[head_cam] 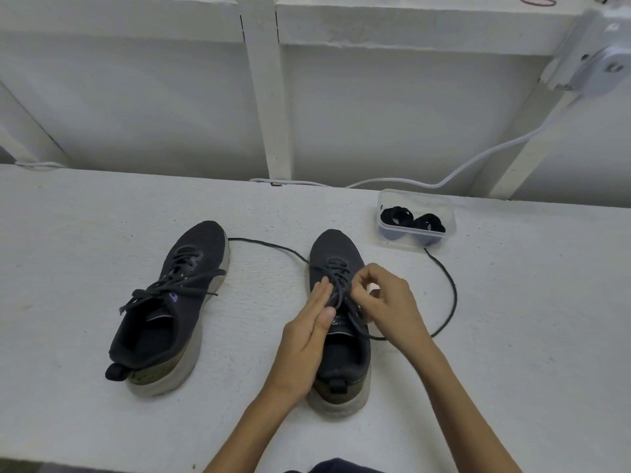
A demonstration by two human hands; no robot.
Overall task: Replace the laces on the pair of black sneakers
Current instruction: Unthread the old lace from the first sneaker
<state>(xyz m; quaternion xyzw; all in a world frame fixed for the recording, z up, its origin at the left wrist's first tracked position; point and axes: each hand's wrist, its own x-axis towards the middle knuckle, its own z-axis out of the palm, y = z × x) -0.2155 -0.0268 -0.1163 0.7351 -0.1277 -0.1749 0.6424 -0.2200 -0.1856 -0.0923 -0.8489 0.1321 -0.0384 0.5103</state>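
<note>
**Lacing Work at the Right Sneaker: Both Hands Engaged**

The right sneaker [336,249], a black mesh upper on a thick off-white foam sole, stands at the centre of the white painted table [512,336]. Its toe points to 12 o'clock and its heel to 6 o'clock.

The left hand [304,339] comes in from 7 o'clock. Its fingers are straight and laid flat along the laced throat of the shoe, grasping nothing. The right hand [386,302] comes in from 5 o'clock. Its fingers are curled and pinch the long black cord lace [451,295] at the eyelets. From the shoe this lace runs out on both sides. One run arcs toward 10 o'clock across the table. The other sweeps a wide loop through 3 o'clock and up toward 1 o'clock.

The left sneaker [191,312], of the same black mesh and pale sole, stands apart at 9 o'clock. Its loosened black lace [201,277] is threaded but untied, with the ends splayed over the upper.

At 1 o'clock sits a clear rectangular plastic tub [417,196] holding two coiled black laces [396,215]. Behind it a white cable [478,158] trails along the table's far edge and climbs toward a white device [604,63] at 2 o'clock.
</note>
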